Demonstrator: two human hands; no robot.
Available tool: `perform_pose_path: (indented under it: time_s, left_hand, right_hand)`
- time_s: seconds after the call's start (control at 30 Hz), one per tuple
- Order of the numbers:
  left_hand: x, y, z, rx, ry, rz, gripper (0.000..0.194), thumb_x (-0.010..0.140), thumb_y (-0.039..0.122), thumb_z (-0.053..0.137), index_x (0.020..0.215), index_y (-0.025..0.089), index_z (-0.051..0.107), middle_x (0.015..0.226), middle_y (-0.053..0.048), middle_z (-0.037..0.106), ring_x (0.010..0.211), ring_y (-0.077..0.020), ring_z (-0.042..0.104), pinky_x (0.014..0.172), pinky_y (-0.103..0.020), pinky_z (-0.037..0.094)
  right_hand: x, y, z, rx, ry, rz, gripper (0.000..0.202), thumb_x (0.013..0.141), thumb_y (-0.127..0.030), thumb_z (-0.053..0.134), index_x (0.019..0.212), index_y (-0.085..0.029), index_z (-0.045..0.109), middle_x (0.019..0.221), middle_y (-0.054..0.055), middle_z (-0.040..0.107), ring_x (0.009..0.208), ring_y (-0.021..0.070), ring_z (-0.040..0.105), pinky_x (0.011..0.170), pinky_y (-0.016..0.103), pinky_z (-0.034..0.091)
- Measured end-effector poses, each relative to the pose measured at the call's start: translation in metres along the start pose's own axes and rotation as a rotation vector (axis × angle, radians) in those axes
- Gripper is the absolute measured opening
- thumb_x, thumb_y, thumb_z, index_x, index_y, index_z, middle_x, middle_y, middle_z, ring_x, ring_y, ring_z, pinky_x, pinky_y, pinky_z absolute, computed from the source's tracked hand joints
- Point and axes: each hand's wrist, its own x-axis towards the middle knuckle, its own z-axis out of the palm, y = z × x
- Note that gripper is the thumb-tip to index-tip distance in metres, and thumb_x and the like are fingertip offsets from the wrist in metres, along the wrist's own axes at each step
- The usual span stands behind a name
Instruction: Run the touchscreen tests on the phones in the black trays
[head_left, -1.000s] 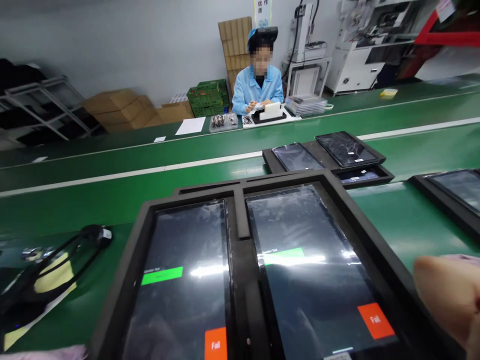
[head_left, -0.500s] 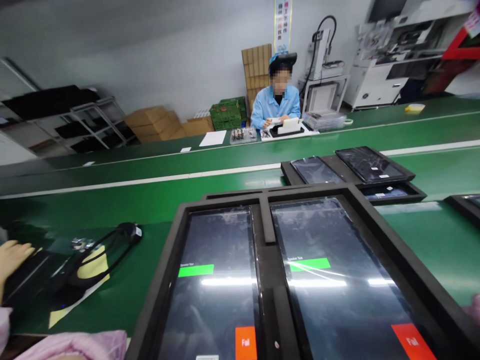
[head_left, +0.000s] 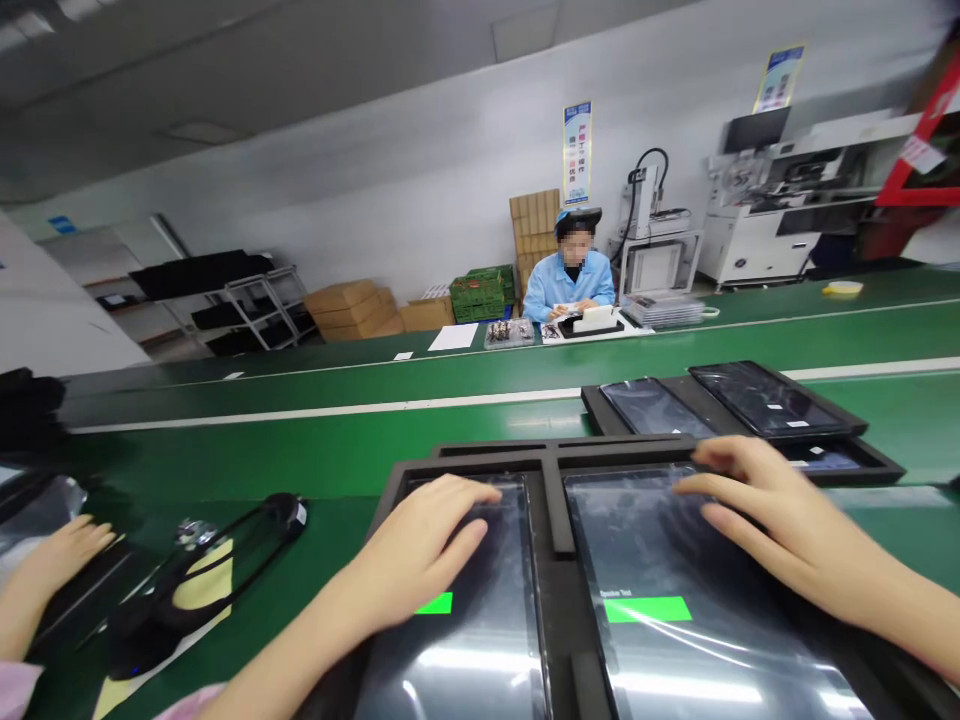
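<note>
The left grip (head_left: 427, 540) is held over the upper part of the left tablet (head_left: 465, 655), its thumb and forefinger parted; whether the screen is touched cannot quite be told from this angle. The right grip (head_left: 772, 515) is spread with thumb and fingers apart over the upper part of the right tablet (head_left: 671, 650). Both tablets are seated side by side in a black tray (head_left: 556, 515), whose divider is seen between the grips. Below and left of the right grip, a green bar (head_left: 647, 609) is displayed. Beyond the right grip, more tablets (head_left: 765, 400) are carried by a second tray (head_left: 701, 402). Left of the left grip, a black looped device (head_left: 150, 635) is laid partly over yellow paper (head_left: 206, 592); farther left, a co-worker's hand (head_left: 67, 555) is seen. Beyond both grips, a person in blue (head_left: 570, 285) is seated across the green table (head_left: 337, 465).
</note>
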Motion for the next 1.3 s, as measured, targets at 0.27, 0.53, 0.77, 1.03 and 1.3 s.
perform_pose_path:
  time_s: [0.27,0.53,0.77,1.03,1.3]
  left_hand:
    - [0.014,-0.007,0.001,0.013,-0.110,0.014,0.028,0.100,0.028,0.038,0.117,0.024,0.060,0.112,-0.007,0.071,0.109,-0.0260,0.063,0.118,-0.060,0.031]
    - [0.013,-0.012,0.005,-0.039,-0.152,0.006,0.031,0.103,0.049,0.039,0.112,0.023,0.053,0.126,-0.011,0.066,0.132,-0.0311,0.049,0.123,-0.067,0.012]
    - [0.001,-0.029,0.011,-0.038,0.083,-0.030,0.049,0.106,0.050,0.023,0.103,0.027,0.066,0.100,-0.004,0.069,0.104,-0.0277,0.056,0.111,-0.059,0.026]
    - [0.004,-0.043,0.020,0.123,0.103,-0.041,0.056,0.105,0.061,0.021,0.121,0.040,0.071,0.141,-0.007,0.055,0.133,-0.0374,0.039,0.110,-0.070,0.022]
    - [0.059,-0.017,-0.013,-0.038,-0.171,-0.004,0.071,0.105,0.060,0.008,0.123,0.028,0.068,0.130,-0.010,0.054,0.116,-0.0278,0.053,0.102,-0.044,0.048]
  right_hand:
    - [0.011,0.001,0.013,-0.007,-0.117,0.084,0.057,0.109,-0.056,0.026,0.111,-0.032,0.078,0.131,0.014,0.053,0.124,0.0368,0.046,0.101,0.065,0.040]
    - [0.010,0.006,0.014,0.034,-0.053,0.136,0.058,0.108,-0.057,0.027,0.110,-0.033,0.080,0.131,0.013,0.055,0.124,0.0377,0.047,0.103,0.068,0.040]
    - [0.009,0.008,0.013,0.242,0.057,0.164,0.059,0.109,-0.052,0.028,0.097,-0.029,0.081,0.125,0.012,0.057,0.121,0.0325,0.052,0.107,0.059,0.043]
    - [0.015,0.003,0.016,0.164,0.029,0.142,0.056,0.106,-0.043,0.032,0.090,-0.025,0.082,0.118,0.014,0.058,0.112,0.0324,0.055,0.098,0.055,0.049]
    - [0.040,0.017,0.002,0.080,-0.187,0.353,0.046,0.105,-0.036,0.031,0.079,-0.018,0.065,0.084,0.010,0.058,0.085,0.0267,0.062,0.081,0.039,0.051]
